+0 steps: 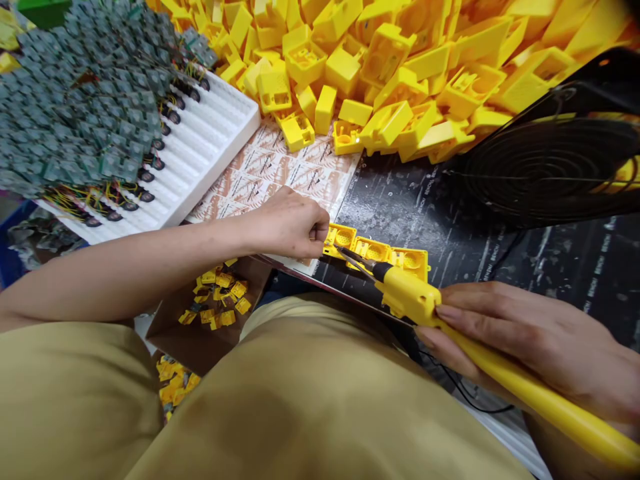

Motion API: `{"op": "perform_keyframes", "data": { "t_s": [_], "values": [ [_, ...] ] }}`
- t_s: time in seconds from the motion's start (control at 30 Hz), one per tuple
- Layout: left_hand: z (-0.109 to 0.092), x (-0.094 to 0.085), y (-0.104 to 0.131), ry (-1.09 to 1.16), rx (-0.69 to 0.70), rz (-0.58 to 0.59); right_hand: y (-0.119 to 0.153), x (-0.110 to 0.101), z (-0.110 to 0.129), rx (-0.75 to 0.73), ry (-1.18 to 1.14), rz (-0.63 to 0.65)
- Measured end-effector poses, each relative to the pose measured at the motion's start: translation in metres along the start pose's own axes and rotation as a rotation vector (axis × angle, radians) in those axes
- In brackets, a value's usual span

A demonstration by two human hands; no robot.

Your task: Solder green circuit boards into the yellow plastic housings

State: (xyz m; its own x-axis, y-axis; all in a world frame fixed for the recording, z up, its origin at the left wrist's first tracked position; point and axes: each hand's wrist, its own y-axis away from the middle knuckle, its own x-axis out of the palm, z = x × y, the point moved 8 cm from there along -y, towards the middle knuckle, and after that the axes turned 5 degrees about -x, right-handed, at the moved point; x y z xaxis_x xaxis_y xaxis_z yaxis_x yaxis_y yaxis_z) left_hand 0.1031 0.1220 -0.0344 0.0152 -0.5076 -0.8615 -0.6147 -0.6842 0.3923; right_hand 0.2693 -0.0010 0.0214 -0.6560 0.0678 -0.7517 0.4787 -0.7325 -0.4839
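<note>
casings pile point(400, 73) behind – fan point(555, 167) rt, boards point(75, 100) lft

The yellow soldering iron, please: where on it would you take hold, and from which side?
Best the long yellow handle, from the right, as the right hand grips it now. The soldering iron tapers to a metal tip pointing left at the yellow casings the left hand steadies.

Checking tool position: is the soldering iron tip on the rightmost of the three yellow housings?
No, the soldering iron tip sits at the leftmost housing, by the left hand.
</note>
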Motion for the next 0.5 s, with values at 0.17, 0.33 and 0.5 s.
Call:
{"op": "perform_keyframes", "data": {
  "t_s": [0.17, 0.33, 0.5],
  "values": [
    [-0.003, -0.001, -0.004, -0.056, -0.047, 0.033, -0.011, 0.002, 0.011, -0.087, 0.049, 0.046],
    [-0.002, -0.001, -0.006, -0.033, -0.047, 0.013, -0.019, -0.001, 0.017, -0.127, 0.055, 0.096],
    [-0.003, -0.002, -0.005, -0.032, -0.001, -0.02, -0.029, -0.007, 0.023, -0.135, 0.064, 0.088]
  ]
}}
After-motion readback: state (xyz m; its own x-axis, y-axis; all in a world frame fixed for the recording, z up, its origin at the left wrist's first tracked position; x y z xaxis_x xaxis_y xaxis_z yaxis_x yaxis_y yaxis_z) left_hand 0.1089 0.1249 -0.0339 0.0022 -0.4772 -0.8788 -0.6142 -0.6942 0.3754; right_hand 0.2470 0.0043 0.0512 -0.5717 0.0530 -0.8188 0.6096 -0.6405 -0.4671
